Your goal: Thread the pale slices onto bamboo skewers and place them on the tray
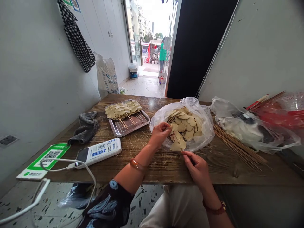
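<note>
Thin pale slices, potato-like in look, are heaped [186, 123] in a clear plastic bag [207, 136] with its mouth spread wide. At the bag's near side, a skewer of slices [178, 145] is held between my two hands. My left hand [161, 133] pinches a slice at its upper end, fingertips closed. Lower down, my right hand [196, 167] grips the stick's bottom end between thumb and fingers; most of the stick is hidden behind the slices. Threaded skewers [122, 110] lie on a metal tray [129, 129] to the left, bare ends facing me.
Loose bamboo sticks [237, 146] lie right of the bag, beside another plastic bag [249, 129]. On the left are a grey cloth [86, 126], a white payment device [104, 150] with a cable, and a green QR card [47, 160]. A person [162, 52] stands outside the doorway.
</note>
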{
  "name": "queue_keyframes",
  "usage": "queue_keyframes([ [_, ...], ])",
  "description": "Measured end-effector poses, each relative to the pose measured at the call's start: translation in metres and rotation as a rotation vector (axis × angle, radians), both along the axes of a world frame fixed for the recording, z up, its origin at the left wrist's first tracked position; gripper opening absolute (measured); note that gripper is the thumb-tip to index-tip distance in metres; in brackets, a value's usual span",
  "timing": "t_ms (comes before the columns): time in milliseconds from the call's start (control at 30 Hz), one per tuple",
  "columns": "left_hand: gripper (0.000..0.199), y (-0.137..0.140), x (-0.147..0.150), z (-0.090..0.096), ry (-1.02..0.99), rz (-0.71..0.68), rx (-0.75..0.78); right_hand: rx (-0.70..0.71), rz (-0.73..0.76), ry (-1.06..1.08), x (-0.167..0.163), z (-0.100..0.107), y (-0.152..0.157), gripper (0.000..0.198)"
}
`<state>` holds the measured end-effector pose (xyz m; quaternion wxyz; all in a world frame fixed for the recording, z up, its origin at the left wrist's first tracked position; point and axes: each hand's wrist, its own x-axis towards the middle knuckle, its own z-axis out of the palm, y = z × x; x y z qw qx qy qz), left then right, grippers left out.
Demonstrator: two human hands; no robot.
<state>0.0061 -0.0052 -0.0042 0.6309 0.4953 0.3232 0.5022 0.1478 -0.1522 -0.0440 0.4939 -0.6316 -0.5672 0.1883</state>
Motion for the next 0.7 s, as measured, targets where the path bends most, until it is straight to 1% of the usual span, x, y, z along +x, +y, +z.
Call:
queue_keyframes([
  [100,0.019,-0.001,0.000,0.000,0.105,-0.013,0.072,0.001,-0.003,0.007,0.000,0.000,0.000,0.026],
  [233,0.017,-0.006,0.001,0.003,0.153,-0.114,0.117,0.002,-0.022,0.024,0.001,-0.001,0.000,0.027],
  [333,0.028,-0.011,0.000,0.007,0.087,-0.185,0.020,-0.018,-0.042,0.041,0.002,0.000,-0.001,0.029],
  [467,0.046,-0.011,-0.003,0.009,-0.030,-0.223,-0.150,-0.022,-0.035,0.064,0.003,0.000,-0.002,0.030],
  [567,0.048,-0.010,-0.004,0.008,-0.071,-0.283,-0.213,-0.020,-0.019,0.061,0.003,0.001,-0.003,0.028],
  [700,0.042,-0.012,-0.004,0.007,-0.067,-0.362,-0.208,-0.014,-0.007,0.038,0.003,0.004,-0.003,0.027],
])
